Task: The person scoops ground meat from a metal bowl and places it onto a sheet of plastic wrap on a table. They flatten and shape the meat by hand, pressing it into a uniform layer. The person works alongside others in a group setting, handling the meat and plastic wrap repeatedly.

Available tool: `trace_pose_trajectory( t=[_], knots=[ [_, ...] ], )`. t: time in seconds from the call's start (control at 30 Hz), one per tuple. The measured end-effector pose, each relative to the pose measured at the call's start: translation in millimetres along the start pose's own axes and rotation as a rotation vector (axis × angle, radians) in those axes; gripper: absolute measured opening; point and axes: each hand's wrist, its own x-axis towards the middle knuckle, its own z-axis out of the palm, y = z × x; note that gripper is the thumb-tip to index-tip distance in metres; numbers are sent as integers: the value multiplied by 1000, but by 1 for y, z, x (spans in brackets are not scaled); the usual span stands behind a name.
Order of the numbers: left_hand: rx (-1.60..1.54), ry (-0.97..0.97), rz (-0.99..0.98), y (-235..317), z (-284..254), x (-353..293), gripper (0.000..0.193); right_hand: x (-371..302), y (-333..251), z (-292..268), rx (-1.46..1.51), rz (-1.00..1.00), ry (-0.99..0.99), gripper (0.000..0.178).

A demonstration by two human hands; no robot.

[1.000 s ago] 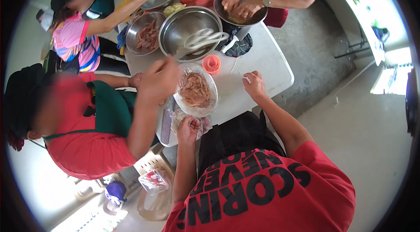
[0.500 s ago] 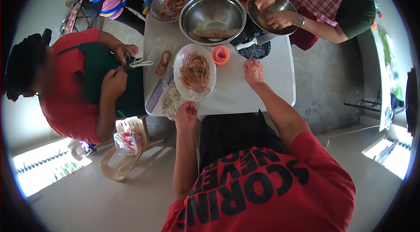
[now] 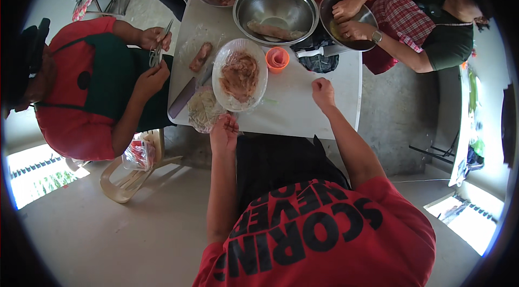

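Note:
My left hand (image 3: 224, 127) is palm up at the near table edge, fingers curled in, with nothing visible in it. It is beside a plastic bag of pale stuff (image 3: 204, 108) and just below an oval white plate (image 3: 217, 78) lined with clear plastic. Raw, seasoned meat (image 3: 239, 76) lies spread on that plate. My right hand (image 3: 323, 92) is curled into a loose fist at the right part of the table, holding nothing that I can see. An orange cup (image 3: 277, 60) with a pinkish inside stands between the plate and this hand.
A steel bowl (image 3: 303, 0) holds a wrapped roll (image 3: 274, 31). A white-handled knife (image 3: 327, 50) lies on dark plastic. Another roll (image 3: 200, 56) and a purple-grey blade-like object (image 3: 182, 97) are at left. A co-worker there holds scissors (image 3: 157, 54); another works in a bowl (image 3: 370, 16).
The view has shifted a little. My right hand's fingers look more curled than before. The co-worker at left now has the scissors raised in their hands. The plate and cup stay in place.

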Motion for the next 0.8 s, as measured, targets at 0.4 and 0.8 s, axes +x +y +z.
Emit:
trace_pose_trajectory(
  t=[0.4,0.8],
  knots=[
    [-26,19,-70,4,-4,0,7,-31,-40,19,418,344,-339,22],
    [30,30,-67,36,-17,-3,6,-6,5,-16,1178,691,-31,12]
  ],
)
